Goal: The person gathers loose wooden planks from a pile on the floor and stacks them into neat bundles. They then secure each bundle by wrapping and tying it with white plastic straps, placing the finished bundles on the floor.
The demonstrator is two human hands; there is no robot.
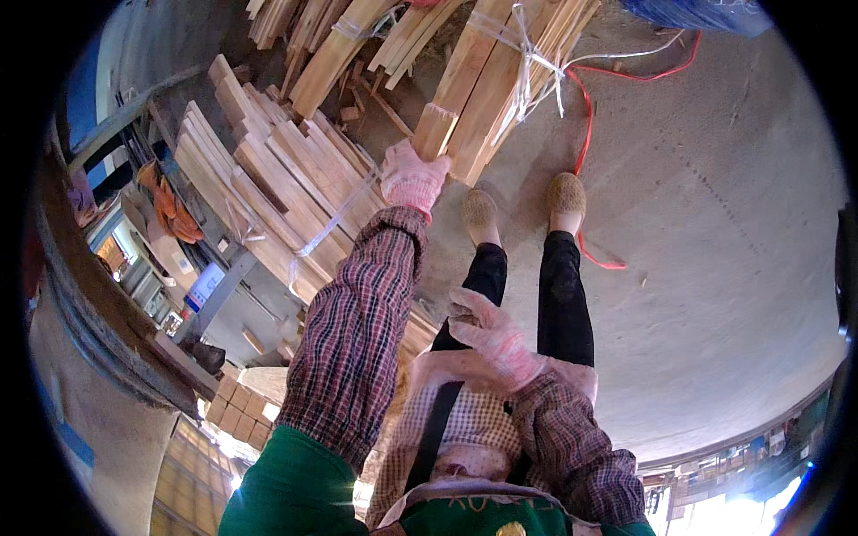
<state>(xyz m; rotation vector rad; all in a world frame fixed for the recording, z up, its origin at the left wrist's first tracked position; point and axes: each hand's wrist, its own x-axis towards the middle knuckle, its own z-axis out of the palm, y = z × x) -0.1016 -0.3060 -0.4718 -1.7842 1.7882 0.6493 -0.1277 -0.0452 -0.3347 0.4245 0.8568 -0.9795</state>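
Observation:
My left hand [414, 179], in a pinkish-white knit glove, reaches forward to the near end of a light wooden plank [436, 127]. Its fingers and thumb lie around that end, though the grip is partly hidden. The plank lies along a bundle of long boards [494, 98] tied with white plastic strapping [525, 64]. In front of my waist, my right hand [496, 339] wears a matching glove; it holds nothing, with its fingers spread.
More strapped boards [277, 165] lie to the left, below further bundles [344, 54]. A red strap [585, 134] trails over the concrete floor [715, 250] beside my feet. Orange gloves [170, 205] hang at a metal rack on the left. Small wood blocks [239, 409] are stacked lower left.

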